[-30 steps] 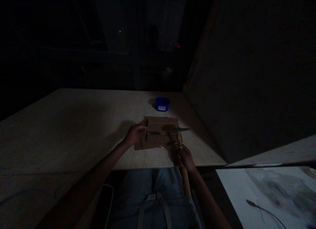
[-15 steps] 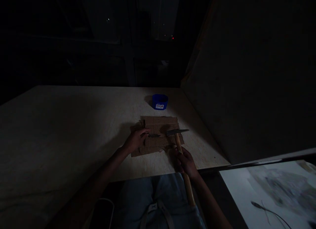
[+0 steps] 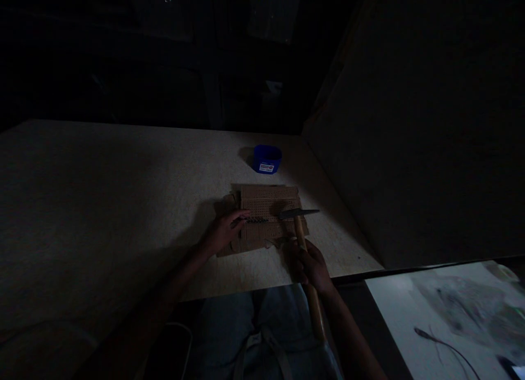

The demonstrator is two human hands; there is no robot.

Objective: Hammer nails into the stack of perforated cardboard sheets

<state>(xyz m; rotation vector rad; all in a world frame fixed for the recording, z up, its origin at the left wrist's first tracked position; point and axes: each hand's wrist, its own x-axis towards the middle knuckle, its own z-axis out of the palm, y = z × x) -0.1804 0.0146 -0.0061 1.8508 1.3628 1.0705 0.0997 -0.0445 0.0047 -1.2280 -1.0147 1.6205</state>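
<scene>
My right hand point(image 3: 315, 266) is wrapped round the wooden handle of a hammer point(image 3: 301, 230). The hammer's dark, narrow metal head point(image 3: 301, 212) is over the right side of some brown cardboard point(image 3: 268, 193), and its handle end points back toward my lap. On the cardboard lies a thin dark strip with a zigzag pattern point(image 3: 257, 220); dim light hides its exact kind. My left hand point(image 3: 223, 231) rests at the cardboard's left side, thumb and fingers closed at the strip's left end.
Behind the cardboard stands a blue plastic tub point(image 3: 266, 160) with a white label. The pale table point(image 3: 164, 177) meets a dark upright panel point(image 3: 414, 150) on the right. A cable point(image 3: 443, 344) lies on a white surface point(image 3: 394, 309) at lower right.
The camera has tilted slightly, shifting the scene. Both hands keep their hold, and the hammer stays in nearly the same place over the cardboard.
</scene>
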